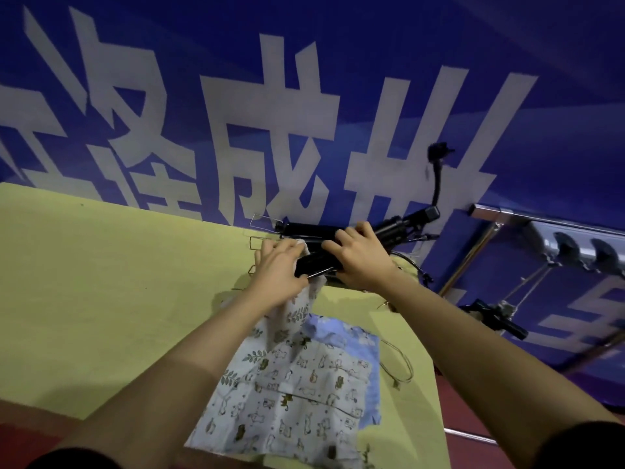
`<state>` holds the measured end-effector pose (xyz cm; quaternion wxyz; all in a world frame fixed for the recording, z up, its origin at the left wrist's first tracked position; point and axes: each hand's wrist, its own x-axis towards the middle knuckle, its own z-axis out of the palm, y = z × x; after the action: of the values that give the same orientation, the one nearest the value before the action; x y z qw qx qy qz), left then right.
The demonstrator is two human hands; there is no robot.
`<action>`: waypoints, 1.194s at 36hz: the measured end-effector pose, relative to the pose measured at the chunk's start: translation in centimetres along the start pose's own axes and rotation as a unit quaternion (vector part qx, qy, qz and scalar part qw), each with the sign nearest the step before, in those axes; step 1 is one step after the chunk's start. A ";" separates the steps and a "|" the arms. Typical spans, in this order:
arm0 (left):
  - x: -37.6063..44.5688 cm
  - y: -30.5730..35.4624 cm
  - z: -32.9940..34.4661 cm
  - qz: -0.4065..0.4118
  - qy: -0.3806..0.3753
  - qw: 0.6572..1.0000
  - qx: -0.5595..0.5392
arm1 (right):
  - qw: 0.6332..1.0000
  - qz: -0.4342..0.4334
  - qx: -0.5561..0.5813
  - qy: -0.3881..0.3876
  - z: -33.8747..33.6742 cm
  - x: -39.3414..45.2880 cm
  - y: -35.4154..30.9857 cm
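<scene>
A white cloth printed with small animals and leaves (297, 380) lies on the yellow table (101, 282), one end pulled up toward the far edge. My left hand (280, 275) grips that raised end of the cloth against a black clip hanger (314, 264). Over the hanger's right part curls my right hand (358, 257), fingers bent around the black bar. A light blue cloth (358, 336) lies under the printed one.
More black clip hangers with wire hooks (304, 228) lie at the table's far edge. A blue banner with large white characters (270, 113) covers the wall. A metal rack with hooks (558, 245) stands at right. Thin wire hangers (399, 367) lie at the table's right edge.
</scene>
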<state>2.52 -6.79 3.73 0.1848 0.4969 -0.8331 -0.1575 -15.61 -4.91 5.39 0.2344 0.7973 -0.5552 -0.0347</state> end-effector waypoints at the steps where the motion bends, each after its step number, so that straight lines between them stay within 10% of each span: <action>1: 0.3 0.2 -0.1 -0.004 0.003 1.000 -0.006 | 1.000 -0.019 -0.005 0.015 -0.4 0.3 0.2; 10: 2.0 0.9 -0.3 -0.046 -0.036 0.992 -0.109 | 0.983 -0.098 -0.016 0.156 -2.2 2.1 1.0; 18: 2.9 -0.3 -0.5 -0.091 0.031 0.973 -0.208 | 0.962 0.030 0.072 0.261 -0.5 0.9 -0.2; 23: 2.7 -1.2 -1.8 -0.091 0.054 0.946 -0.307 | 0.927 0.171 0.325 0.073 0.9 1.2 -2.0; 30: 2.4 -2.9 -2.7 -0.110 0.072 0.924 -0.358 | 0.878 0.137 0.438 -0.134 1.4 4.7 -4.1; 37: 2.4 -4.5 -2.8 -0.139 0.089 0.918 -0.359 | 0.913 0.084 0.376 -0.133 2.3 4.9 -4.4; 43: 2.7 -4.7 -1.7 -0.129 0.099 0.922 -0.350 | 0.754 0.154 0.628 -0.111 1.4 4.0 -3.6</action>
<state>5.75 -11.46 3.53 0.4067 0.5165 -0.6312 -0.4117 -11.39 -8.04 3.46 -0.3804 0.6593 -0.5897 0.2700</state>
